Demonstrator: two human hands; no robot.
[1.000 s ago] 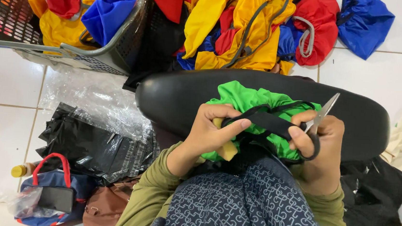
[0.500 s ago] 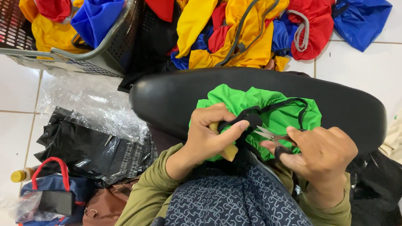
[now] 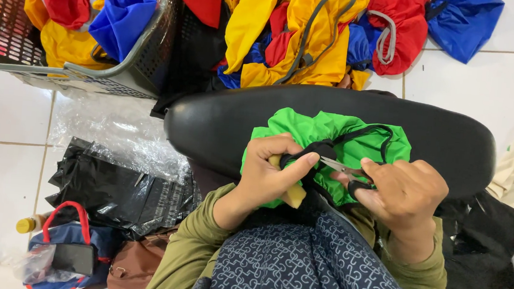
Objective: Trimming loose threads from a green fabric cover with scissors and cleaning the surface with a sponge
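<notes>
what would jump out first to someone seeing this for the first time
The bright green bag at centre, lying on a black cushion: the left hand pinches its black strap while the right hand works scissors at it. Next, the heap of red, yellow and blue bags on the floor above, and the dark basket at top left.

The green bag (image 3: 338,139) is thin synthetic cloth, smooth with a faint sheen and crumpled into soft folds; its black strap (image 3: 312,152) looks like matt woven webbing. The scissors (image 3: 341,168) show bright bare metal blades and a black plastic grip. The black cushion (image 3: 332,132) beneath has a smooth, slightly glossy skin (leather or vinyl, hard to tell which). The floor (image 3: 473,77) is glossy white tile. The basket (image 3: 7,23) is matt perforated plastic with a grey rim. Clear plastic wrap (image 3: 109,131) glints and crinkles beside shiny black plastic sheeting (image 3: 110,187).
</notes>
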